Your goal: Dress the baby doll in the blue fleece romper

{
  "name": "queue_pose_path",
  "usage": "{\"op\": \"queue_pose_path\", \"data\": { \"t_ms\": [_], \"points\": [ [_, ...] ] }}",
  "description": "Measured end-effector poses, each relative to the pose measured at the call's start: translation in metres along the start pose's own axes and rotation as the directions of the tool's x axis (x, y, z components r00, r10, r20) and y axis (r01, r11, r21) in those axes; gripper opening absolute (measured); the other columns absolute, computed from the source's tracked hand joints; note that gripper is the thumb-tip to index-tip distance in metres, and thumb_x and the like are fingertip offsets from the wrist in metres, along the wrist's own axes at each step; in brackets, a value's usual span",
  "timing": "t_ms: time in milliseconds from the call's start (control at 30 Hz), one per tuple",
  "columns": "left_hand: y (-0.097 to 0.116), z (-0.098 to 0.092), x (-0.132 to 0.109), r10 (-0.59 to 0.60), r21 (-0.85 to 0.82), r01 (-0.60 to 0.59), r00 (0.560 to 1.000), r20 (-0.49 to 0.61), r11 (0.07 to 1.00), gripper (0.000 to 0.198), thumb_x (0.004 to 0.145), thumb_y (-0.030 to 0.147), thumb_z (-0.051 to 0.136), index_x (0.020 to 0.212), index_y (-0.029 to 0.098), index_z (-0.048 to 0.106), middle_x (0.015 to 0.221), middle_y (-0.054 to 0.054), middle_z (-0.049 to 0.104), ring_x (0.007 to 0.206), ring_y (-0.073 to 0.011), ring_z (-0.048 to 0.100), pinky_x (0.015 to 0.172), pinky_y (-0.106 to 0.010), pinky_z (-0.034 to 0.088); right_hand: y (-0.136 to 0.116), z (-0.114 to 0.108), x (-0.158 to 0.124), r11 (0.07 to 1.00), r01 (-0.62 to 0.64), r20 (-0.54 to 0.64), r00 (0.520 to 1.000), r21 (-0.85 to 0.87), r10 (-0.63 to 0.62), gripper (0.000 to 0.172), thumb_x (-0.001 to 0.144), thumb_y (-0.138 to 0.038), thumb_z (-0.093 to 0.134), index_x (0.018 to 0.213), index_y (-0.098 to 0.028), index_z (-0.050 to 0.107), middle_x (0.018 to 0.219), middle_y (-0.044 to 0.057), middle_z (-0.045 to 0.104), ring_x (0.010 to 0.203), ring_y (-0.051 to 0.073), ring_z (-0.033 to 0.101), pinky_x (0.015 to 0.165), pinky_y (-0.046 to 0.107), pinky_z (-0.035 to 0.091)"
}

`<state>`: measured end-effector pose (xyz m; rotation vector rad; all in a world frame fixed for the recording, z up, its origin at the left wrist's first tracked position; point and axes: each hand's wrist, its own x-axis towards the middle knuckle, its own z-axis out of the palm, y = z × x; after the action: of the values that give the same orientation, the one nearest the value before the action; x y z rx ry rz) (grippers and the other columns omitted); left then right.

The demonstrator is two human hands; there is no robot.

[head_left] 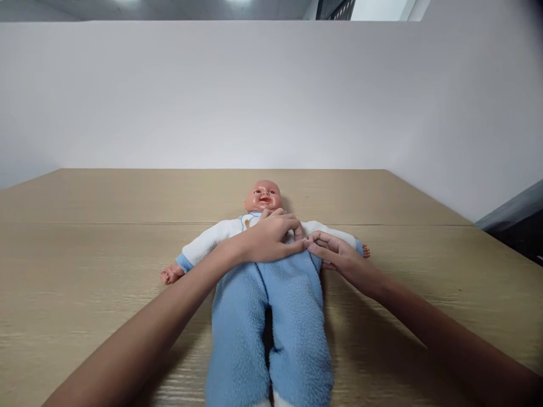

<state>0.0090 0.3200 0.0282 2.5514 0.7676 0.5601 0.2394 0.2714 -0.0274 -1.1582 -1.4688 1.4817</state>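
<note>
A baby doll (264, 195) lies on its back, head away from me, arms spread to both sides. It wears a fleece outfit (292, 305) with a white top and light blue trousers. Across its chest lies my left hand (271, 234), fingers bent, thumb and forefinger closing on the cloth near the doll's side at the right. My right hand (335, 251) meets it there, thumb and fingertips pinching the same edge of the outfit. The thumbs of both hands nearly touch. Whatever fastening may sit between the fingertips is hidden.
The doll lies on a wood-grain table (106, 249) with a seam running across it. A white partition (220, 96) rises behind the far edge and along the right side. A dark object (517, 232) shows beyond the table's right edge.
</note>
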Motion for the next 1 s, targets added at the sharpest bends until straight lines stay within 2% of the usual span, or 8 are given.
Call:
{"op": "queue_pose_path", "data": {
  "t_ms": [167, 300, 367, 467, 567, 700, 833, 1000],
  "points": [
    [-0.003, 0.006, 0.003, -0.064, -0.072, 0.06, 0.996, -0.055, 0.996, 0.022, 0.102, 0.038, 0.069, 0.093, 0.02, 0.06, 0.08, 0.002, 0.064, 0.078, -0.0183, 0.059, 0.083, -0.035, 0.04, 0.006, -0.004, -0.017, 0.918, 0.081, -0.236, 0.954, -0.388, -0.184, 0.045, 0.094, -0.067, 0.07, 0.11, -0.025, 0.063, 0.087, 0.001, 0.062, 0.08, 0.023, 0.059, 0.074, 0.038, 0.047],
    [-0.001, 0.011, 0.005, -0.032, 0.046, 0.037, 0.994, -0.1, 0.998, 0.018, 0.104, 0.035, 0.069, 0.099, 0.021, 0.06, 0.09, -0.001, 0.068, 0.087, -0.0213, 0.063, 0.083, -0.036, 0.042, 0.015, -0.038, -0.031, 0.541, 0.139, -0.236, 0.79, -0.83, -0.566, 0.034, 0.097, -0.054, 0.069, 0.116, -0.026, 0.065, 0.112, 0.01, 0.069, 0.1, 0.032, 0.062, 0.092, 0.051, 0.049],
    [0.001, 0.012, 0.005, -0.019, 0.179, 0.037, 0.995, -0.099, 0.983, 0.017, 0.106, 0.036, 0.066, 0.1, 0.021, 0.061, 0.095, -0.005, 0.069, 0.094, -0.025, 0.063, 0.086, -0.038, 0.043, 0.022, -0.058, -0.032, 0.432, 0.162, -0.145, 0.792, -0.887, -0.594, 0.043, 0.095, -0.054, 0.071, 0.127, -0.026, 0.064, 0.129, 0.013, 0.068, 0.121, 0.039, 0.06, 0.106, 0.059, 0.045],
    [0.007, 0.01, 0.008, -0.006, 0.306, 0.028, 0.997, -0.071, 0.952, 0.021, 0.108, 0.038, 0.063, 0.1, 0.019, 0.063, 0.099, -0.01, 0.069, 0.101, -0.0294, 0.061, 0.09, -0.042, 0.046, 0.033, -0.08, -0.028, 0.482, 0.168, -0.091, 0.879, -0.86, -0.468, 0.064, 0.092, -0.054, 0.074, 0.145, -0.024, 0.055, 0.143, 0.016, 0.063, 0.131, 0.041, 0.058, 0.112, 0.062, 0.045],
    [0.012, 0.011, 0.014, 0.032, 0.307, 0.001, 0.994, -0.102, 0.952, 0.021, 0.108, 0.038, 0.063, 0.108, 0.017, 0.065, 0.113, -0.012, 0.069, 0.113, -0.0312, 0.057, 0.101, -0.044, 0.048, 0.036, -0.09, -0.026, 0.528, 0.146, -0.082, 0.919, -0.837, -0.385, 0.059, 0.09, -0.045, 0.073, 0.143, -0.023, 0.057, 0.139, 0.016, 0.066, 0.126, 0.04, 0.062, 0.109, 0.059, 0.05],
    [0.016, 0.019, 0.029, 0.044, 0.265, -0.022, 0.996, -0.076, 0.964, 0.043, 0.1, 0.045, 0.075, 0.129, 0.016, 0.061, 0.133, -0.015, 0.065, 0.126, -0.034, 0.054, 0.11, -0.047, 0.048, 0.019, -0.086, -0.034, 0.64, 0.087, -0.172, 0.927, -0.764, -0.332, 0.043, 0.085, -0.041, 0.076, 0.123, -0.024, 0.066, 0.119, 0.01, 0.075, 0.103, 0.033, 0.071, 0.091, 0.048, 0.058],
    [0.012, 0.032, 0.041, 0.041, 0.212, -0.04, 0.999, -0.003, 0.976, 0.068, 0.085, 0.042, 0.09, 0.138, 0.016, 0.055, 0.14, -0.016, 0.064, 0.131, -0.0356, 0.056, 0.11, -0.049, 0.05, -0.009, -0.067, -0.05, 0.786, 0.035, -0.321, 0.901, -0.617, -0.293, 0.058, 0.078, -0.059, 0.087, 0.121, -0.026, 0.069, 0.111, 0.007, 0.078, 0.097, 0.032, 0.074, 0.085, 0.044, 0.06],
    [0.003, 0.039, 0.039, 0.058, 0.119, -0.049, 0.996, -0.073, 0.992, 0.04, 0.088, 0.021, 0.078, 0.125, 0.018, 0.063, 0.125, -0.012, 0.072, 0.117, -0.0303, 0.066, 0.102, -0.042, 0.053, -0.018, -0.048, -0.059, 0.829, 0.119, -0.327, 0.881, -0.547, -0.342, 0.062, 0.086, -0.064, 0.084, 0.135, -0.031, 0.068, 0.132, 0.008, 0.075, 0.117, 0.034, 0.073, 0.103, 0.046, 0.06]
  ]
}}
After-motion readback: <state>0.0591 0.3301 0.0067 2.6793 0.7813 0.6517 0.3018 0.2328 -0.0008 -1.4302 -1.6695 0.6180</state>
